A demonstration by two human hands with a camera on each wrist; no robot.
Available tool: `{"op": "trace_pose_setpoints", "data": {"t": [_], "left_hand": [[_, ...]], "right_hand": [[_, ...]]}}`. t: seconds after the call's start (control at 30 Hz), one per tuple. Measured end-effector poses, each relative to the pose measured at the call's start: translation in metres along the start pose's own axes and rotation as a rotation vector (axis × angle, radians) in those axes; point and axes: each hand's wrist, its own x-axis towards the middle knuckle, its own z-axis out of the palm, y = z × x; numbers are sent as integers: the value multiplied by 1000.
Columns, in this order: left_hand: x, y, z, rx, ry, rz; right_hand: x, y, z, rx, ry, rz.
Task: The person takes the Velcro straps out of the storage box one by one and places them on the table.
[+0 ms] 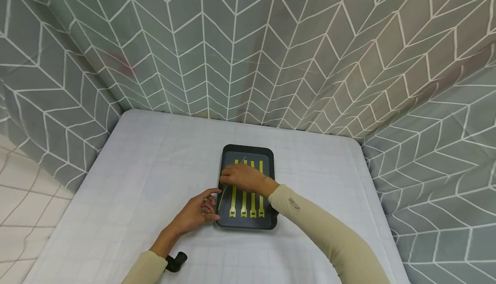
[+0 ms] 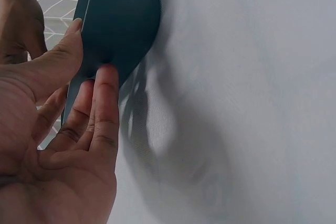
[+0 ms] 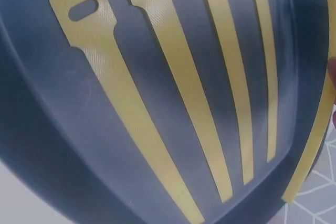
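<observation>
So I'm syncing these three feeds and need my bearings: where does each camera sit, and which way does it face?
Head: worn on the head, looks forward and down at the dark tray on the white table; both forearms, left hand and right hand show.
Left wrist: beside the palm, looks along the fingers touching the tray's outer wall.
Right wrist: close above the tray floor, looks at the yellow straps; only a fingertip at the right edge shows.
Shared: all three show the tray.

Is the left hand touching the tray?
Touching. In the left wrist view, the left hand has a thumb and fingertips pressed against the dark tray at its edge.
</observation>
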Motion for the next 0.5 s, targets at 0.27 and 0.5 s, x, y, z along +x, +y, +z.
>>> {"op": "trace_pose_setpoints", "data": {"t": [0.27,0.5], "left_hand": [[0,1,0,-8,2,2],[1,0,2,-15,0,3]], "right_hand": [[-13,8,-13,88,87,55],[-27,16,-20,185,153,112]]}}
